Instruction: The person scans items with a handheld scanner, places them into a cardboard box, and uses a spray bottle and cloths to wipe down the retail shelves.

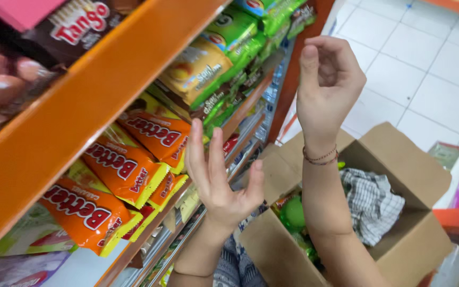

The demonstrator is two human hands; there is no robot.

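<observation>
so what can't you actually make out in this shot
- Cardboard box, head view: its floor and most contents are hidden by the right forearm and a checked cloth.
- Top-shelf packets: blurred, cut off by the frame's left edge.
- Lower shelves: hidden behind the left hand and the orange packets.
- Right hand: empty, grip loosely curled.

You're in a shop aisle: orange shelves (81, 106) packed edge to edge with orange snack packs (118, 170) and green packets (229, 32) (rows of identical stock), white tiled floor (426, 64), open cardboard box (399, 175) beside the shelving.
</observation>
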